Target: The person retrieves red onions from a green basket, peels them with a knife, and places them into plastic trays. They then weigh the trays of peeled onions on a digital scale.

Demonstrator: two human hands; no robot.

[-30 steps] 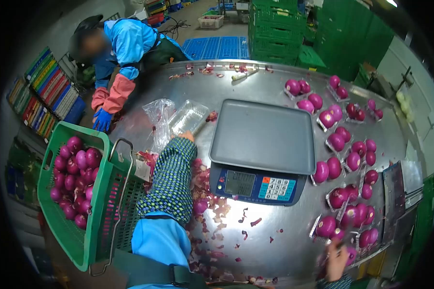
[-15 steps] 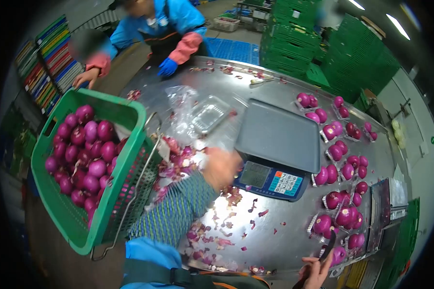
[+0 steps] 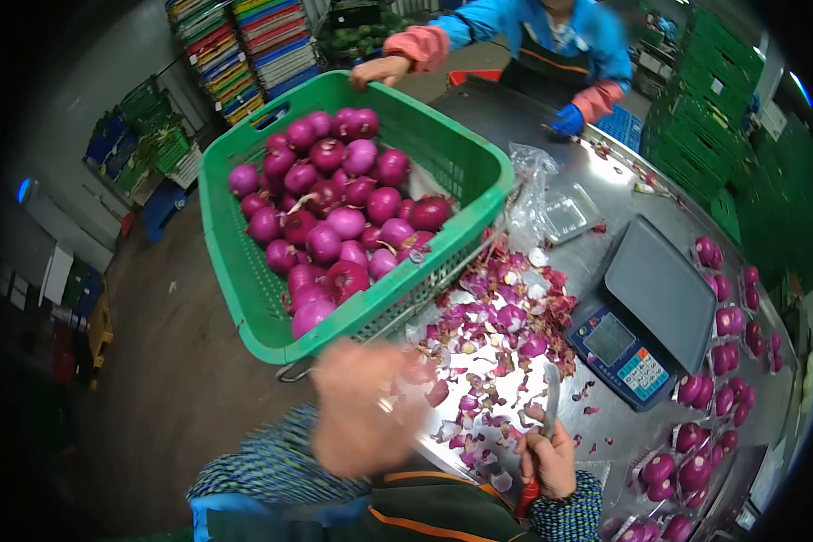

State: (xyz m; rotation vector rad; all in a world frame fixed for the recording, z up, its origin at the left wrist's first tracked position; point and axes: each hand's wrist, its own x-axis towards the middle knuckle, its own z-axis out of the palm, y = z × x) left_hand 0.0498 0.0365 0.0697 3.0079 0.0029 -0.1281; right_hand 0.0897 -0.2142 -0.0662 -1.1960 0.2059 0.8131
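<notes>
Red-handled steel knife (image 3: 551, 402) clenched in right hand (image 3: 551, 459); blurred left hand (image 3: 366, 420), finger state indeterminable, could be cut if swept near.

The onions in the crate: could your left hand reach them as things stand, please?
Probably yes: the left hand hovers, blurred, by the near rim of the open crate, with nothing over the onions.

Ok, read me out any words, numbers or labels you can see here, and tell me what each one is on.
No text here is legible.
Keypad of the weighing scale: key markings too small to read.
Display: digits blurred, unreadable.
Green crate: no lettering visible.
Knife in the right hand: no marking visible.
</notes>
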